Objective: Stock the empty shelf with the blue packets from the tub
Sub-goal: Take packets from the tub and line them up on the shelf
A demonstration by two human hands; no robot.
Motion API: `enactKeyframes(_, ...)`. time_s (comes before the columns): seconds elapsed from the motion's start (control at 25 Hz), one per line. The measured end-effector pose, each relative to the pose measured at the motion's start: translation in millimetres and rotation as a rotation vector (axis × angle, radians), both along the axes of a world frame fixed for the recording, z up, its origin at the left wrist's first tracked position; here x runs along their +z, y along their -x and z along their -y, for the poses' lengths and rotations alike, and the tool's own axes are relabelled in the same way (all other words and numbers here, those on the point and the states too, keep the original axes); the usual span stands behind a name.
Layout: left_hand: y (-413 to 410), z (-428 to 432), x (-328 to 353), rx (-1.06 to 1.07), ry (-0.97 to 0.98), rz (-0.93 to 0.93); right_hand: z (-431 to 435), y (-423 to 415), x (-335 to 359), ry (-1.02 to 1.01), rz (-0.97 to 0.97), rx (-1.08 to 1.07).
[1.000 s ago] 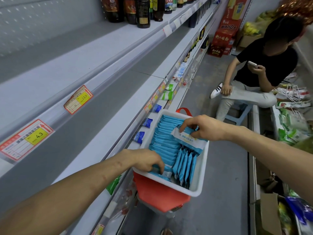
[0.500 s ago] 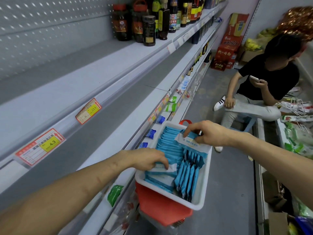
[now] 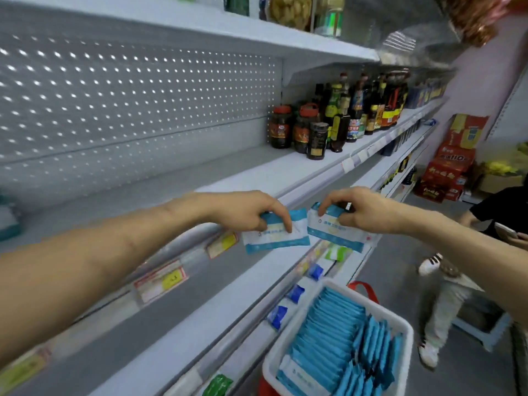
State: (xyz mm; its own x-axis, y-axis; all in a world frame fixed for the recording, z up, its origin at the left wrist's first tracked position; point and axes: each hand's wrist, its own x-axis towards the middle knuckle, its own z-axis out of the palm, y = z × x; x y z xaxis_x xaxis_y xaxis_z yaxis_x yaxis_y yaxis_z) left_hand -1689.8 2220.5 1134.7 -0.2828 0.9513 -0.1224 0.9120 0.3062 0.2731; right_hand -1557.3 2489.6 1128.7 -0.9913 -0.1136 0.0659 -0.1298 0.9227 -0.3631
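My left hand (image 3: 251,210) pinches one blue-and-white packet (image 3: 274,238) by its top edge. Just to its right, my right hand (image 3: 357,210) pinches a second blue packet (image 3: 334,232). Both packets hang in the air in front of the lip of the empty grey shelf (image 3: 228,178), side by side and nearly touching. Down at the lower right stands the white tub (image 3: 405,347), packed with several more blue packets (image 3: 328,335) standing on edge.
Dark sauce bottles and jars (image 3: 328,124) crowd the same shelf farther right. Price tags (image 3: 160,284) line the shelf rails. A red basket (image 3: 364,290) sits under the tub. A seated person (image 3: 497,221) with a phone is in the aisle at right, near red cartons (image 3: 448,172).
Both hands have lifted out of the tub, each with a packet, and risen to the level of the empty shelf. My view has tilted up toward the shelves.
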Motion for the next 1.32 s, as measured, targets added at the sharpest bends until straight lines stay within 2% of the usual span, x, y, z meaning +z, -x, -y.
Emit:
enactKeyframes(0.28,14.7,153.1,105.9,0.383,-0.117,-0.061,103.1,93.6,58.2,0.025,-0.126,0.279)
enactKeyframes(0.44,4.0,259.2,120.9,0.604,-0.16,0.023,192.3,141.5,63.1,0.063,-0.119,0.454)
enactKeyframes(0.64,-29.8,370.7,126.6,0.88,-0.244,-0.056,333.7,184.5,59.2,0.073,-0.106,0.788)
enactKeyframes(0.84,-73.0,437.3,136.3,1.01,-0.207,-0.073,455.0,232.4,40.7,-0.07,-0.105,0.973)
enactKeyframes(1.0,-89.0,481.3,137.6,1.098,-0.214,-0.121,525.6,255.4,32.7,-0.083,-0.159,1.048)
enactKeyframes(1.12,-84.0,501.0,137.7,1.137,-0.199,-0.208,552.8,267.4,28.2,-0.098,-0.162,1.069)
enactKeyframes(1.24,-76.6,514.3,137.6,1.077,-0.171,-0.195,565.1,278.2,22.6,-0.15,-0.159,1.051)
enactKeyframes(1.32,-70.1,518.9,135.4,1.069,-0.158,-0.181,568.3,280.6,19.3,-0.189,-0.24,1.069)
